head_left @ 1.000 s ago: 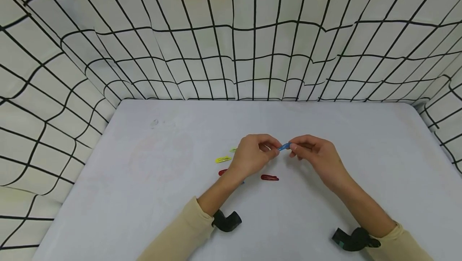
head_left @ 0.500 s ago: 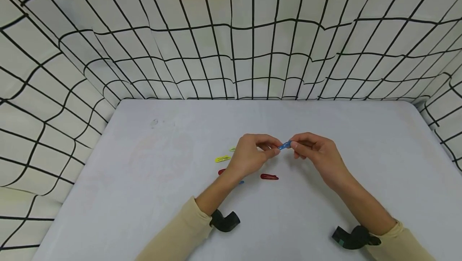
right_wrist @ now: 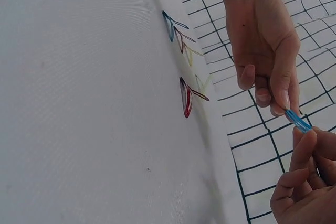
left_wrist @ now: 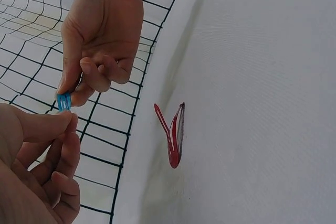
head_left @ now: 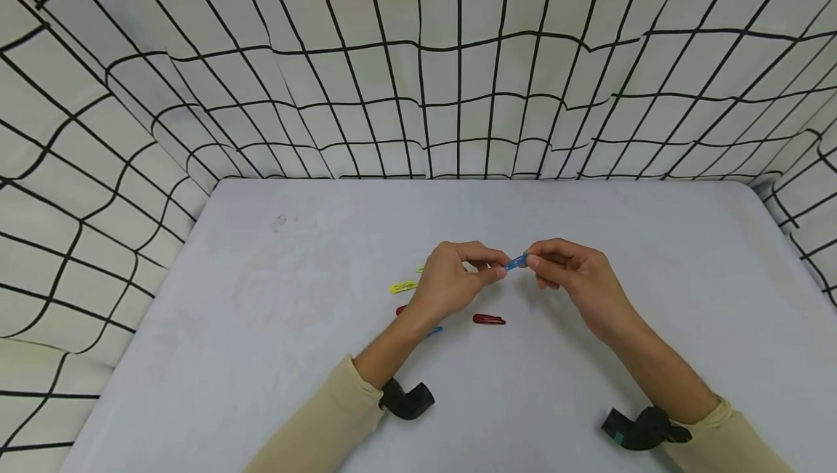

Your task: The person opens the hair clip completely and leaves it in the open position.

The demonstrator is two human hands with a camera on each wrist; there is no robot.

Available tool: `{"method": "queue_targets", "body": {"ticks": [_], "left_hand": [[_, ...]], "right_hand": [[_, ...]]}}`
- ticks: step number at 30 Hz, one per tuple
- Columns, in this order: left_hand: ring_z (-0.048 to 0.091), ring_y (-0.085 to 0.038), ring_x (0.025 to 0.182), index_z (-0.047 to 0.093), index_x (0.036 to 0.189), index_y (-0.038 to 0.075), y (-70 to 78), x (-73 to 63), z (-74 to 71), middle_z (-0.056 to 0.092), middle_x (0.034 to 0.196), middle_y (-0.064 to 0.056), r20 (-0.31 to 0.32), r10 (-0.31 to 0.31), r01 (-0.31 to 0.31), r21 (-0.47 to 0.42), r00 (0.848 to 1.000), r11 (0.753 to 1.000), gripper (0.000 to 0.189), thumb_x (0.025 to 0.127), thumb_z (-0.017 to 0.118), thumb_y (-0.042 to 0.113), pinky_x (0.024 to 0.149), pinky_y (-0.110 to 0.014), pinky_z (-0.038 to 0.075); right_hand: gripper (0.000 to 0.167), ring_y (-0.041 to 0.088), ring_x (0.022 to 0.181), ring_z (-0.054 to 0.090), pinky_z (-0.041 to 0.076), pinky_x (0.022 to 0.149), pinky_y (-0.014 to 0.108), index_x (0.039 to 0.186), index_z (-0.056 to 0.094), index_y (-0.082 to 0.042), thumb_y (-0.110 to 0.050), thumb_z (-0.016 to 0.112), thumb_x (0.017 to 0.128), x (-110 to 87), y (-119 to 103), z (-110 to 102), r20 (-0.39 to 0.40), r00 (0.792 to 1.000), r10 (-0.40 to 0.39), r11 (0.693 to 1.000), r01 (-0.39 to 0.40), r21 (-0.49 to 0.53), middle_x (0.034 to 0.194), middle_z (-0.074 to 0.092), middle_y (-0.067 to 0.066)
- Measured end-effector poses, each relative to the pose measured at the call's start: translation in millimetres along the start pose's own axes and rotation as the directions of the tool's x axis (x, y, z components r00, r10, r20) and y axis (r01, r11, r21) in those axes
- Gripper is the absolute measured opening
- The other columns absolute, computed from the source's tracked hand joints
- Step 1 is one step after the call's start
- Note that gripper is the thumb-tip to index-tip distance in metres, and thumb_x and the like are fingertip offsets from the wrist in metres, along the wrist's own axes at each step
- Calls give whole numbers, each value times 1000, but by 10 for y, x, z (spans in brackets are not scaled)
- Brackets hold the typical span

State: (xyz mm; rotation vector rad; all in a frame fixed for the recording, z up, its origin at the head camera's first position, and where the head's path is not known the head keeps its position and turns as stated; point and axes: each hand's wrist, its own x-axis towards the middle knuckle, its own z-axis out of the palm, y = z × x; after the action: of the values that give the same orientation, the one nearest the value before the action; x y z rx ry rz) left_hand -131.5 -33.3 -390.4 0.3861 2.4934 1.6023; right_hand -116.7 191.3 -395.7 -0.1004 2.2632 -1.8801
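Note:
A blue snap hair clip (head_left: 516, 262) is held above the table between both hands. My left hand (head_left: 455, 277) pinches its left end between thumb and index finger; my right hand (head_left: 578, 280) pinches the other end the same way. Fingertips cover both ends, so whether the clip is snapped cannot be told. Below the hands lies a red hair clip (head_left: 489, 319), its two parts spread into a V in the left wrist view. Beside and partly behind the left forearm are a yellow clip (head_left: 403, 287), another red clip (head_left: 401, 310), a second blue clip (head_left: 434, 330) and a pale yellow-green clip (head_left: 421, 269).
The white table (head_left: 294, 371) spreads around the hands. A white sheet with black netting (head_left: 445, 73) rises behind its far edge and along both sides. Black wrist mounts (head_left: 408, 400) sit by the beige sleeves (head_left: 320, 422).
The right hand has shifted very slightly up and right, and a bit more of the held blue clip shows. Both hands keep their pinch; the clips on the table have not moved.

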Motion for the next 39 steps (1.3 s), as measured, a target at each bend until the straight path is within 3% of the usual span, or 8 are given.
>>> {"method": "queue_targets", "body": {"ticks": [7,24,39], "left_hand": [[62,-9,87,85,98,24,-7,1,4,78,90,7,9,-6,6,1,1000,1000,13,90,81,14,65,-20,42],[62,-11,85,85,97,20,-26,-2,17,80,93,4,-1,22,-22,-13,1000,1000,11,90,80,12,65,-20,41],[62,-9,83,85,97,22,-24,-6,17,79,92,6,3,14,-14,-4,1000,1000,13,90,81,13,66,-21,40]], "right_hand": [[24,14,75,61,53,75,28,113,70,-6,-26,71,100,1,4,2,-5,1000,-2,1000,2,-12,80,65,-9],[23,14,74,58,50,72,28,114,69,-4,-24,70,101,18,42,0,11,999,-31,1000,31,2,82,67,1],[24,14,74,57,49,72,28,114,70,-4,-24,70,101,12,44,0,12,1000,-26,1000,26,-12,80,65,-3]]}}
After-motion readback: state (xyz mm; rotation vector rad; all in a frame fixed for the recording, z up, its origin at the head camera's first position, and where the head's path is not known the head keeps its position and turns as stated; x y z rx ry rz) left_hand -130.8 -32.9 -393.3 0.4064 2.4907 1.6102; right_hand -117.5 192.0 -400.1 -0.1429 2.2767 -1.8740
